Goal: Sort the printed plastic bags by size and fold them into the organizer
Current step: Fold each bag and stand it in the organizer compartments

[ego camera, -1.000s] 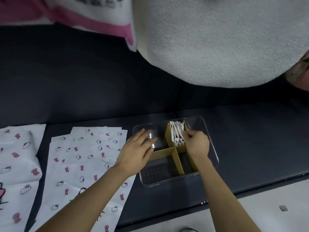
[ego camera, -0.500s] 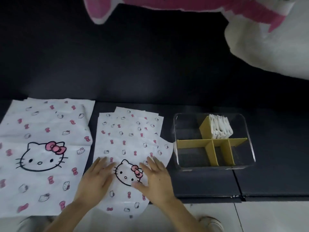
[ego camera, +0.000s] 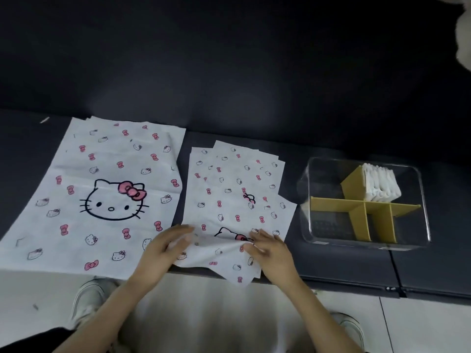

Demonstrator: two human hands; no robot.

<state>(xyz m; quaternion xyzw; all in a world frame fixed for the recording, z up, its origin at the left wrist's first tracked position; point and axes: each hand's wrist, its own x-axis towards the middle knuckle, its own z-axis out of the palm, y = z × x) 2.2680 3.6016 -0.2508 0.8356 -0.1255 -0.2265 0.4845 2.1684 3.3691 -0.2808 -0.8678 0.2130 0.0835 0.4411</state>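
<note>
Left hand [ego camera: 163, 250]: on the near-left corner of the top small bag [ego camera: 224, 253], left of the organizer [ego camera: 367, 242]. The fingers are blurred, so it is unclear whether they grasp the bag or only press it.
Right hand [ego camera: 270, 250]: fingertips pinch a raised fold of the same bag, nearer the organizer but clear of it.
Top small bag: its near edge is lifted and rumpled between the hands, and the printed cat face is half hidden by the fold.
Change: half a second ago both palms lay flat on this bag with the face in full view. A second ago both hands were at the organizer.
Small-bag stack [ego camera: 237, 184]: fanned out flat on the dark bench [ego camera: 344, 266], just left of the organizer, unmoved.
Large bags [ego camera: 109, 200]: a flat pile further left of the organizer, beyond the small stack, with a big cat face on top.
Organizer: a clear box with yellow dividers [ego camera: 331, 202], standing alone at the right as before.
Folded bags [ego camera: 379, 184]: a white bundle standing upright in the organizer's far-right compartment, against a divider.
</note>
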